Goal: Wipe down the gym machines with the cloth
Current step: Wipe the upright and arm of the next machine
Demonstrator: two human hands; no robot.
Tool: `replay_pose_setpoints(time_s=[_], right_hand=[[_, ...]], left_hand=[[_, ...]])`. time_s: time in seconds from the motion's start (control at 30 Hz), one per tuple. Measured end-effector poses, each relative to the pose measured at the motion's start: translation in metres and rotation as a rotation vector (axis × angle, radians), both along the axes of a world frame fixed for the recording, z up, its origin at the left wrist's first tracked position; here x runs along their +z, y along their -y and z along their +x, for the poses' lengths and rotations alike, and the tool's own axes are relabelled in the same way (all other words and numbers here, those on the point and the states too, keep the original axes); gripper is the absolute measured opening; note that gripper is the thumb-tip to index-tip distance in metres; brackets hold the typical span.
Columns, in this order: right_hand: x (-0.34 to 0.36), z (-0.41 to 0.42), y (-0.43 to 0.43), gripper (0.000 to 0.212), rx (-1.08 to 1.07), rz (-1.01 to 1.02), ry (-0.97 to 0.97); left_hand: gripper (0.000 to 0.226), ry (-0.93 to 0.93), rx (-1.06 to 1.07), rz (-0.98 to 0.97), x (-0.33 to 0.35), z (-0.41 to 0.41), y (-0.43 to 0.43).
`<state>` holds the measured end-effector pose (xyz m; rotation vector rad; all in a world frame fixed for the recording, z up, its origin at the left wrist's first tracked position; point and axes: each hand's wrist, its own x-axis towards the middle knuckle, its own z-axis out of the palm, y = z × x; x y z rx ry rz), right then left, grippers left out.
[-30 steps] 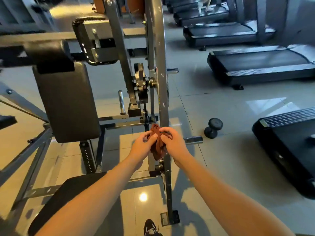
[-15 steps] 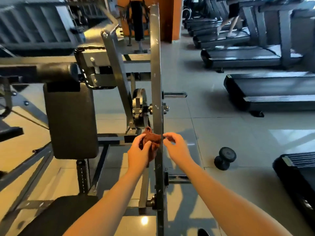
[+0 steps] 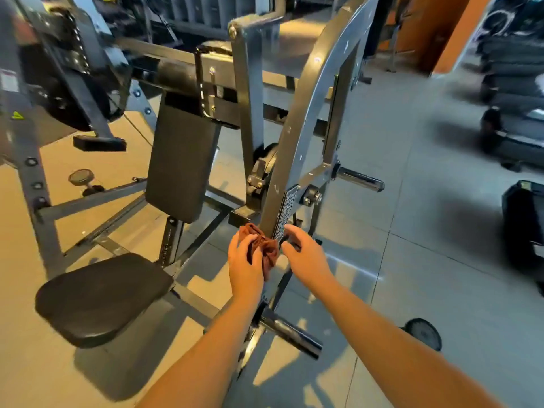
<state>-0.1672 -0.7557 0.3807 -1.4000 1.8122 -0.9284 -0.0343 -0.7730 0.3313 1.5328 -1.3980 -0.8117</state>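
A brown cloth (image 3: 262,245) is bunched against the grey steel upright (image 3: 297,128) of a plate-loaded gym machine, just below a black label on the post. My left hand (image 3: 245,262) grips the cloth from the left side. On the other side of the post, my right hand (image 3: 303,254) has its fingers curled toward the cloth's edge; whether it holds the cloth I cannot tell. The machine's black back pad (image 3: 181,160) and black seat (image 3: 100,295) lie to the left.
A chrome weight peg (image 3: 360,179) sticks out to the right of the upright, and another peg (image 3: 291,334) juts out low near the floor. A dumbbell (image 3: 424,334) lies on the tiled floor at right. Blurred treadmills (image 3: 512,119) stand at far right. Another machine frame (image 3: 29,160) stands left.
The view has swung left and closer to the machine. Both hands with the cloth have stayed on the upright, and have moved slightly higher along it over the second.
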Motion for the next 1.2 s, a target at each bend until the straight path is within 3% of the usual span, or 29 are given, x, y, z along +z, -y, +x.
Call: replay_pose_setpoints(time_s=[0.17, 0.37, 0.5, 0.67, 0.9, 1.2], right_hand=[[0.007, -0.006, -0.001, 0.051, 0.044, -0.039, 0.043], [0.014, -0.01, 0.011, 0.046, 0.038, -0.073, 0.111], [0.009, -0.01, 0.012, 0.04, 0.121, -0.025, 0.03], [0.01, -0.014, 0.011, 0.045, 0.063, -0.036, 0.038], [0.01, -0.019, 0.018, 0.039, 0.137, -0.062, 0.118], [0.004, -0.05, 0.031, 0.037, 0.329, -0.03, 0.138]], left_hand=[[0.038, -0.092, 0.079, 0.112, 0.007, -0.007, -0.001], [0.035, -0.115, 0.004, -0.074, 0.04, -0.023, 0.015], [0.031, -0.232, 0.087, 0.083, 0.015, -0.013, 0.003], [0.021, -0.198, 0.112, 0.178, -0.005, -0.001, -0.006], [0.02, -0.181, 0.116, -0.016, 0.037, -0.027, 0.014], [0.027, -0.219, 0.428, 0.151, -0.009, -0.059, -0.022]])
